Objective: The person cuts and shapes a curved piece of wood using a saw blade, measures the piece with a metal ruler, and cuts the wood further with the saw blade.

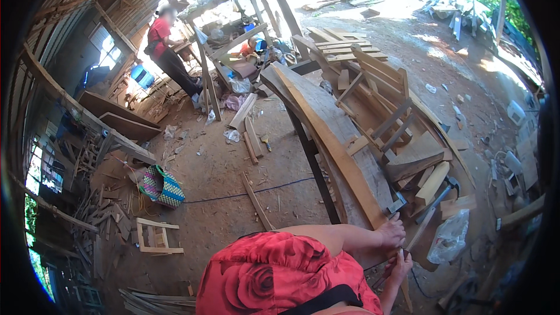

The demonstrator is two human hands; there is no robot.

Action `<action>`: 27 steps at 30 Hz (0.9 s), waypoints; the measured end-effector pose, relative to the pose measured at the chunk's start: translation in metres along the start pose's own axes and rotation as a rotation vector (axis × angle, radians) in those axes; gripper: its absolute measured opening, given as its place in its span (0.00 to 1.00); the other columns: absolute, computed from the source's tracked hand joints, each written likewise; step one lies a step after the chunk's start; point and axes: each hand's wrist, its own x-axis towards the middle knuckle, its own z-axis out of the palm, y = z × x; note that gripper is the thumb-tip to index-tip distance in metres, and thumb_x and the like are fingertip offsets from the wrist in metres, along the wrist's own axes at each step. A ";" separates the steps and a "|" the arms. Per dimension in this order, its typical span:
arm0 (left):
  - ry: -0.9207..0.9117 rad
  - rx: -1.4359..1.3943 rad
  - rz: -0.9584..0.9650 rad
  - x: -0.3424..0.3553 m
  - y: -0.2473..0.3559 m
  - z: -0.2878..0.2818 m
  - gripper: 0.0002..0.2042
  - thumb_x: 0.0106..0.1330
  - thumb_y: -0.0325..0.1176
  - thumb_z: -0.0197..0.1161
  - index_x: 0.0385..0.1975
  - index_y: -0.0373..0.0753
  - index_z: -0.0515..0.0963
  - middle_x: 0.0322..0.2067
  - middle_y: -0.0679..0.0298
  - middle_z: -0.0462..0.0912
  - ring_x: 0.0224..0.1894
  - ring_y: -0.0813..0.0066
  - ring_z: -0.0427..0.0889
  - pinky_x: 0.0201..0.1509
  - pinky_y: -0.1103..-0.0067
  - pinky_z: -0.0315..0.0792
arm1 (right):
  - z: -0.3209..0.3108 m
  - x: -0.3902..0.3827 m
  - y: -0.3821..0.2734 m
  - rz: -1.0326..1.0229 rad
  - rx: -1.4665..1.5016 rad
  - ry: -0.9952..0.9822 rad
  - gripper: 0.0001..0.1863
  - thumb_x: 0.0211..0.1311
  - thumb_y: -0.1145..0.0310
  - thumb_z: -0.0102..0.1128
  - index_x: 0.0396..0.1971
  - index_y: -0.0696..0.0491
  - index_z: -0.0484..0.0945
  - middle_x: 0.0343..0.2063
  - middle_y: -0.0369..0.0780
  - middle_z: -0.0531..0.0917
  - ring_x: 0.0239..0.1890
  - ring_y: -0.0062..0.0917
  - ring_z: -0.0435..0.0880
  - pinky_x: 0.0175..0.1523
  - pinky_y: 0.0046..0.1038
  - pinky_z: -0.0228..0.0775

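Observation:
My right hand [399,266] is at the lower right, beside my bent leg and bare foot [391,233]. Its fingers are closed around a thin wooden strip [421,231] that slants up and away. The foot rests by the near end of a long curved board [335,149], which lies along a wooden bench [341,114]. My left hand does not show; my red rose-patterned shorts [265,271] fill the lower middle. Just beyond the foot sits a small metal piece [396,205] whose kind I cannot make out. A hammer [438,197] lies right of it among wood offcuts.
A clear plastic bag [449,237] lies right of my hand. Wooden frame pieces [379,93] are heaped along the bench's right side. On the left floor are a woven basket [162,186] and a small wooden frame [157,236]. A person in red [160,41] stands far left.

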 end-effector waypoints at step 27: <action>0.083 0.019 -0.015 -0.002 0.008 -0.016 0.24 0.55 0.40 0.55 0.52 0.37 0.71 0.33 0.57 0.77 0.45 0.64 0.74 0.66 0.60 0.50 | 0.002 -0.006 -0.003 -0.012 0.006 0.007 0.06 0.64 0.66 0.51 0.29 0.51 0.71 0.11 0.33 0.71 0.07 0.16 0.67 0.11 0.18 0.60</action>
